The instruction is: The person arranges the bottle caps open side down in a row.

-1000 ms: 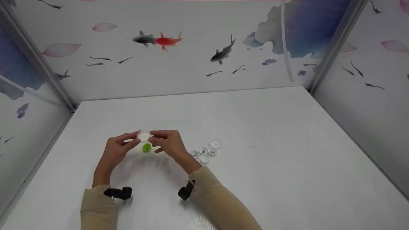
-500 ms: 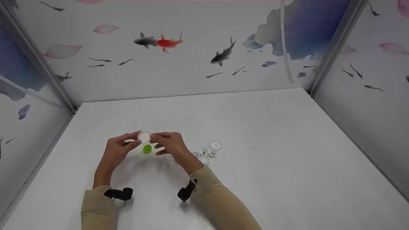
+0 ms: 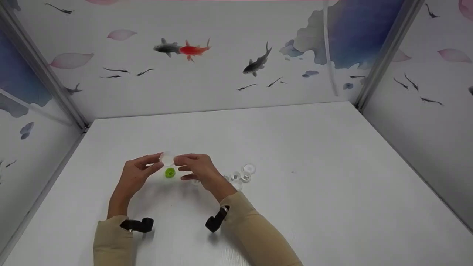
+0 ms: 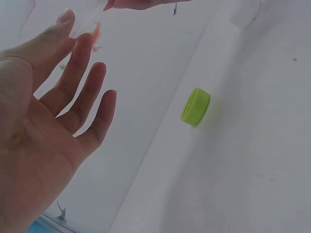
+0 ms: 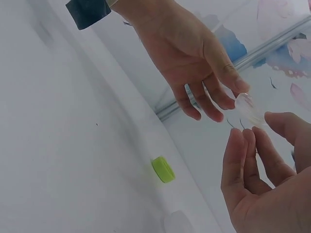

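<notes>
Raised over the table in the head view is a clear round plastic cap (image 3: 167, 159), its thin edge showing in the right wrist view. My left hand (image 3: 135, 173) pinches its left side between thumb and fingers. On the opposite side, the thumb and index finger of my right hand (image 3: 199, 170) grip the edge, the other fingers loosely bent. Nearer me than the clear cap in the head view, a bright green bottle cap (image 3: 170, 172) sits on the table; both wrist views show it standing apart from the hands.
Several white and clear caps (image 3: 249, 169) cluster on the white table (image 3: 332, 177) beyond my right wrist, some partly covered by it. Another pale cap (image 3: 195, 181) lies below my right fingers. Printed wall panels (image 3: 221, 88) enclose the table's back and sides.
The clear cap stays between both hands, and its face turns slightly. My right fingers shift a little along its edge; the left hand barely moves.
</notes>
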`<state>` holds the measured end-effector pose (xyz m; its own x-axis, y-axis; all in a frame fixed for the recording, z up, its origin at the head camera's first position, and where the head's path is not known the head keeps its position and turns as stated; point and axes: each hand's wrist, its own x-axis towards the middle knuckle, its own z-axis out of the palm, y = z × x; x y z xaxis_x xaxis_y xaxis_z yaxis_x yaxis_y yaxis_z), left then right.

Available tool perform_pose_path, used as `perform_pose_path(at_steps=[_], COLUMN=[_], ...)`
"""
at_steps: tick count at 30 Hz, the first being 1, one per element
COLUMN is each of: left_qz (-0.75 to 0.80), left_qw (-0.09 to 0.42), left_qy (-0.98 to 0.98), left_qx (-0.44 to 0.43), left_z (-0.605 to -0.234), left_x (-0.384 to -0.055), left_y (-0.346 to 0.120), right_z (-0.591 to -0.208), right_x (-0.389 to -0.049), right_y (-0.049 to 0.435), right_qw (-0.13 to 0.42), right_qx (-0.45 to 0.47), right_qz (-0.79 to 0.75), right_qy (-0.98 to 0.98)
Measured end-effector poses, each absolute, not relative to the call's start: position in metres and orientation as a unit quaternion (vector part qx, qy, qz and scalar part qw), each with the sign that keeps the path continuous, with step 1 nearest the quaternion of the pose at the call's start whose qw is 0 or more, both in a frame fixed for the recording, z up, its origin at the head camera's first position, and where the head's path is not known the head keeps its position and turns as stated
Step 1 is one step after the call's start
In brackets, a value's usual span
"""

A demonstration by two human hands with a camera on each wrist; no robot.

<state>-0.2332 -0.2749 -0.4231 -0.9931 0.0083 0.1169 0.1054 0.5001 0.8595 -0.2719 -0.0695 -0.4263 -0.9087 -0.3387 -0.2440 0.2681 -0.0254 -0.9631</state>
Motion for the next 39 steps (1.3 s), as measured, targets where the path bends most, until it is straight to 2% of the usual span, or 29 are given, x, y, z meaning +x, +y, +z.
perform_pose_path(at_steps=[4, 8, 17, 28, 39], left_qz=[-0.503, -0.508, -0.516, -0.552, -0.576], left_qw=[0.031, -0.007, -0.069, -0.1, -0.132], left_qy=[-0.864, -0.86, -0.846, -0.823, -0.804], left_qx=[0.0, 0.051, 0.116, 0.09, 0.068], left_z=[-0.418, -0.41, -0.403, -0.406, -0.409], left_x=[-0.234, -0.234, -0.232, -0.23, -0.231], left_y=[-0.273, -0.273, -0.272, -0.271, -0.269], right_z=[-0.426, -0.426, -0.429, -0.431, -0.431], right_x=[-0.273, -0.273, -0.273, -0.273, -0.273], right_y=[-0.069, -0.067, -0.063, -0.063, -0.062], right_qw=[0.192, 0.172, 0.151, 0.148, 0.144], right_qx=[-0.037, -0.055, -0.111, -0.154, -0.15], right_qz=[-0.711, -0.703, -0.681, -0.664, -0.653], right_qy=[0.676, 0.688, 0.708, 0.716, 0.728])
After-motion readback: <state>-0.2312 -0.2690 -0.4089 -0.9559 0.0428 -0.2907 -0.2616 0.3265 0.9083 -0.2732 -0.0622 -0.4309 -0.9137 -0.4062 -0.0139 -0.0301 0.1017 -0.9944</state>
